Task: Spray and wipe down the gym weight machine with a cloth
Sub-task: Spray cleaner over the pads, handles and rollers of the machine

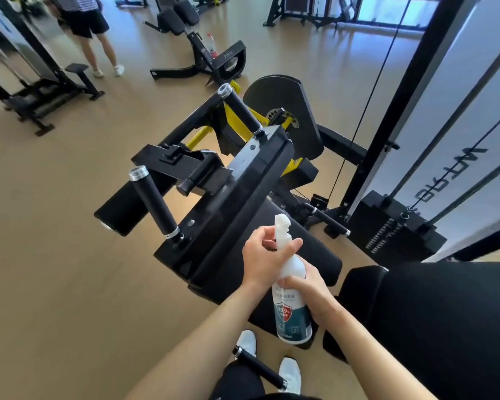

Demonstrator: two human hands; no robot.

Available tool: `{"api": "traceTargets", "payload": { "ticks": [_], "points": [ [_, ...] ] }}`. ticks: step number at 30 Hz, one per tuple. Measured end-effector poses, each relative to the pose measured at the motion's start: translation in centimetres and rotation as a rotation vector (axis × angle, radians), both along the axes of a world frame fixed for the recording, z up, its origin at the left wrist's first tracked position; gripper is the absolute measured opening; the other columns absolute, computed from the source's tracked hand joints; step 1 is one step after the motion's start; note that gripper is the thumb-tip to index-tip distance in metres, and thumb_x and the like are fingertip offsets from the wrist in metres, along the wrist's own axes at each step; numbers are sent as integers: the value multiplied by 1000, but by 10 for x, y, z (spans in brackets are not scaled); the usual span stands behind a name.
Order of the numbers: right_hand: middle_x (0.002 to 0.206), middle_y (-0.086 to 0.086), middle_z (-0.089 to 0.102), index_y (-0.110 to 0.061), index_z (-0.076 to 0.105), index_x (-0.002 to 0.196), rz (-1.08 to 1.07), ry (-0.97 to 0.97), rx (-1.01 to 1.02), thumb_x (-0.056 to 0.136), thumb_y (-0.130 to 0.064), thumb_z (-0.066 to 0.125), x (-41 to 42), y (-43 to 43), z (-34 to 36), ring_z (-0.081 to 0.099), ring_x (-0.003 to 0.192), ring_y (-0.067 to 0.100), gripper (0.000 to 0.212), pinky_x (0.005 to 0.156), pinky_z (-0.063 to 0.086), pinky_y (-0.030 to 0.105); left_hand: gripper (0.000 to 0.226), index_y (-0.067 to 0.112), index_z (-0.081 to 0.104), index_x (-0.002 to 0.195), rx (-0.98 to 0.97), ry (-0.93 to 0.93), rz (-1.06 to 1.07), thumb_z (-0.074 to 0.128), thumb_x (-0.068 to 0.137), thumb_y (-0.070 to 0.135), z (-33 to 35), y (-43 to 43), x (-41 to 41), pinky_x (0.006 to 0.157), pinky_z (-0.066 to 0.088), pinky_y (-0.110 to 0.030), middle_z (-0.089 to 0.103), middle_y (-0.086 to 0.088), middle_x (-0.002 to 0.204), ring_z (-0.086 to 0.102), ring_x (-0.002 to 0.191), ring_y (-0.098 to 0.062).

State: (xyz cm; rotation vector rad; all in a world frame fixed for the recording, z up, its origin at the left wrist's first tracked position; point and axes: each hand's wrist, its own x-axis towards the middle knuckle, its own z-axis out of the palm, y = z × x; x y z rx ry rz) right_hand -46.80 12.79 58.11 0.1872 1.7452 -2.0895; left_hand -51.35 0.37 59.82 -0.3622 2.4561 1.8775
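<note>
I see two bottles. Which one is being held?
The white spray bottle with the teal label: left hand at its neck, right hand round its body. The pale, red-labelled bottle stands alone on a far black machine.

A bystander (87, 24) stands near another bench (172, 21).

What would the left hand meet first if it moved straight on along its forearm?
The left hand grips the spray bottle at its neck; past that, it would probably reach the black pad of the machine, though depth is unclear.
</note>
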Motion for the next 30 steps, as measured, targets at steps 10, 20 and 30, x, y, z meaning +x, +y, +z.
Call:
{"api": "traceTargets", "payload": {
  "ticks": [10,20,30],
  "points": [
    [97,21,74,-7,68,110,-106,-56,-13,59,-27,74,-44,21,-1,71,86,34,56,83,56,50,39,23,73,91,74,-80,-29,92,65,45,-5,30,-54,77,64,-39,77,3,87,75,81,-12],
    [92,17,74,-6,66,112,-179,-51,-36,55,-28,76,-80,43,8,71,82,33,62,81,57,48,51,23,70,113,97,-56,-132,91,71,42,13,58,-94,76,62,-27,74,3,108,73,93,-10],
    [99,16,76,-14,66,118,-114,83,100,66,-17,77,-99,30,42,75,90,33,53,77,63,42,65,24,65,130,155,44,-96,86,74,48,40,39,-101,78,65,-38,75,-5,105,76,90,-19]
  ]
}}
